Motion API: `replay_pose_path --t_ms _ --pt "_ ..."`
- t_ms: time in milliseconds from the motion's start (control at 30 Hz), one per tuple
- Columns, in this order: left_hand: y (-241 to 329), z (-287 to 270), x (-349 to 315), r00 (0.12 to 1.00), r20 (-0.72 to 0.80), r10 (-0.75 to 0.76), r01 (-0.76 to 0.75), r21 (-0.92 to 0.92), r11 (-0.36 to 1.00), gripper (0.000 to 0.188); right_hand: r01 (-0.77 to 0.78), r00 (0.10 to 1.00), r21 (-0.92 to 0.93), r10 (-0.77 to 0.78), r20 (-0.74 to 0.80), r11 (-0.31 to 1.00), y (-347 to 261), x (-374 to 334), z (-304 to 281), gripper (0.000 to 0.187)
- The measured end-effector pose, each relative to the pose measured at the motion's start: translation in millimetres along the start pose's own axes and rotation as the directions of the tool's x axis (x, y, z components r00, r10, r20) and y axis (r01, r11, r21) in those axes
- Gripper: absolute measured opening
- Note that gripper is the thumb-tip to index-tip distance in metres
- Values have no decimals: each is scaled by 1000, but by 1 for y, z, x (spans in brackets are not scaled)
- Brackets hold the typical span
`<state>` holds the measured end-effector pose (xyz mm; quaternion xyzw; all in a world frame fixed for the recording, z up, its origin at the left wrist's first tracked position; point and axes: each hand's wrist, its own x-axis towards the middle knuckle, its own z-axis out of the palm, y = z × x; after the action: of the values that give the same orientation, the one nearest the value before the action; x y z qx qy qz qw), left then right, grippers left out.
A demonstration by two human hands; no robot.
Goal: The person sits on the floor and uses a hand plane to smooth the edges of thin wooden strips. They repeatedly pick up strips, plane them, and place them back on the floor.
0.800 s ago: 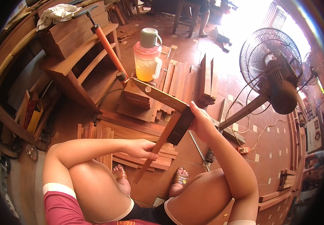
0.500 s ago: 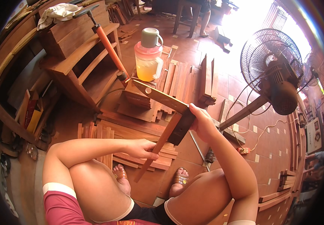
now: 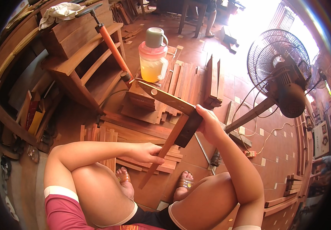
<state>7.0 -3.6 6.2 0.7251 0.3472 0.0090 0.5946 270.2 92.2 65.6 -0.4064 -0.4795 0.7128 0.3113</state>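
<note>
Between my knees, my left hand (image 3: 147, 152) is closed on a narrow reddish wood strip (image 3: 150, 174), pinching it around its middle. The strip slants, its lower end hanging over the floor between my feet. My right hand (image 3: 210, 123) is wrapped round the dark stock of a try square (image 3: 190, 128), thumb at its upper corner. The stock lies along the upper part of the strip. The square's flat metal blade, with a hole near its tip, reaches out to the left past the strip's far end.
Stacked wood strips (image 3: 186, 82) lie ahead, with a lidded jug of yellow drink (image 3: 152, 63) on the pile. An orange hand pump (image 3: 112, 48) leans by a wooden stand (image 3: 71, 78) at left. To the right are a standing fan (image 3: 278, 73) and a corded power socket (image 3: 250, 154).
Both hands, with the strip and the square, have shifted very slightly to the right. The grips stay the same.
</note>
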Motion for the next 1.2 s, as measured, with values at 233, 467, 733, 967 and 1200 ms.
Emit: replay_pose_path --t_ms 233,467,733,967,1200 --pt "0 0 0 1000 -17 -8 8 -6 1000 40 17 1000 31 -18 12 999 -4 -5 5 48" --pt "3 -2 -2 1000 -18 -6 6 25 1000 41 22 1000 77 -22 0 997 -3 -5 6 48" --pt "0 -1 0 998 -46 30 -28 35 999 42 39 999 63 -40 25 997 1 -2 1 46" --pt "1 0 -1 998 -62 31 -28 50 998 43 37 999 91 -40 32 995 0 -3 6 45" --pt "-1 -1 -1 998 -57 37 -35 43 998 43 40 999 92 -42 25 995 -2 -5 7 46"
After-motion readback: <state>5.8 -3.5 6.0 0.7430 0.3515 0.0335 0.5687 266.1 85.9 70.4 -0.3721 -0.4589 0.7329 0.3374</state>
